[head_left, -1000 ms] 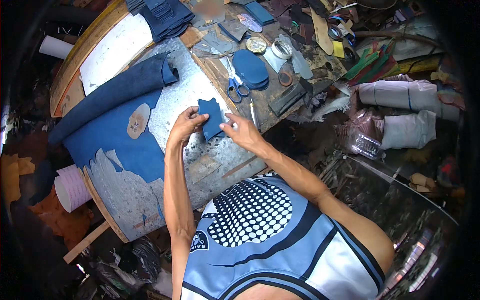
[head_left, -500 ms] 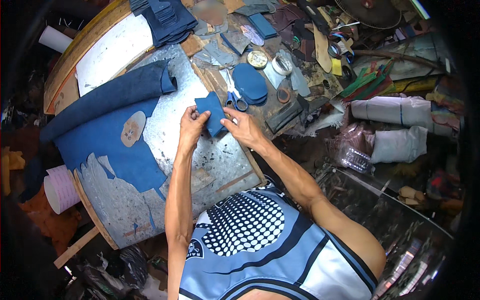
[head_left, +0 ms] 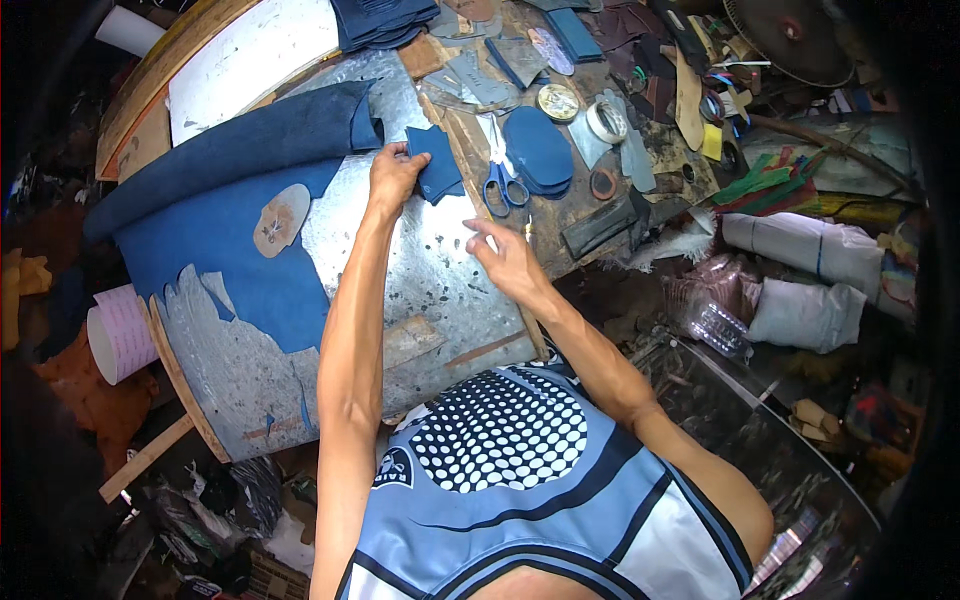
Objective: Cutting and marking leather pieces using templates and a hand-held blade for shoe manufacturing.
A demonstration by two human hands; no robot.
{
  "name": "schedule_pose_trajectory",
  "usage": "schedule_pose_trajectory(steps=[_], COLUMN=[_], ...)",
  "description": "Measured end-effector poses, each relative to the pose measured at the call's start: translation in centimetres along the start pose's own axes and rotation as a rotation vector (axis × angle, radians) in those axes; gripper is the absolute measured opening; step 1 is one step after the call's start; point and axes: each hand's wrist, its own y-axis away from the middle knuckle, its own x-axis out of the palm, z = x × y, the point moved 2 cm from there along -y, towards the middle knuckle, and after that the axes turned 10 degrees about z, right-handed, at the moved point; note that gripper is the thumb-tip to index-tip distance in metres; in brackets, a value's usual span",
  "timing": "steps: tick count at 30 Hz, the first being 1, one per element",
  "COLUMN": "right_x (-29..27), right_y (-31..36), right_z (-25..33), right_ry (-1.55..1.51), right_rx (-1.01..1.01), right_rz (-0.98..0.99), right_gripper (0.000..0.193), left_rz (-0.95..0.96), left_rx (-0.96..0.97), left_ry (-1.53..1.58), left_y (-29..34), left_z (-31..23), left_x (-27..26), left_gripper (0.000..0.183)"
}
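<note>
My left hand (head_left: 397, 178) is closed on a small stack of cut blue leather pieces (head_left: 432, 165), thumb on top, over the grey metal work surface (head_left: 400, 270). To its right my right hand (head_left: 512, 262) hovers apart from the stack, fingers spread and holding nothing that I can see. By its knuckles shows a thin, pointed tool (head_left: 529, 230), partly hidden. Blue-handled scissors (head_left: 503, 185) lie just beyond that hand. Beside them rests a stack of rounded blue leather pieces (head_left: 540, 150).
A roll of dark blue leather (head_left: 240, 150) lies across the left side over a flat blue hide (head_left: 210, 250), with a tan sole-shaped template (head_left: 282, 221) on it. A round tin (head_left: 557, 102) and a tape roll (head_left: 607, 121) stand farther back. Wrapped bundles (head_left: 800, 245) lie at right.
My right hand has let go of the blue leather pieces and drawn back toward me, its fingers opening. The left hand still grips them. The whole view has shifted slightly.
</note>
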Motion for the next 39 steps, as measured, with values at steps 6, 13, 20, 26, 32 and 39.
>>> schedule_pose_trajectory(steps=[6,13,20,26,32,39], right_x=[-0.6,-4.7,-5.6,-6.7,-6.8,-4.8], right_y=[3.4,2.0,-0.3,0.0,-0.4,-0.1], right_z=[0.4,-2.3,-5.3,-4.5,-4.7,-5.6], right_ry=[-0.302,0.403,0.723,0.780,0.747,0.815], right_rx=[0.240,-0.133,0.175,0.094,0.092,0.044], right_rz=[0.089,-0.364,-0.307,-0.424,-0.312,-0.273], right_gripper=[0.038,0.030,0.046,0.032,0.038,0.053], left_rz=[-0.199,-0.224,-0.248,-0.624,-0.805,-0.444], left_rx=[0.113,0.174,0.196,0.347,-0.142,-0.008], left_ry=[-0.892,-0.918,-0.758,-1.092,-1.214,-1.236], left_y=[1.6,3.3,11.7,19.0,25.0,25.7], left_z=[-3.8,-3.3,-2.2,6.1,11.4,11.7], left_x=[2.4,0.2,-1.5,-10.9,-19.5,-8.3], left_gripper=[0.064,0.071,0.050,0.042,0.065,0.076])
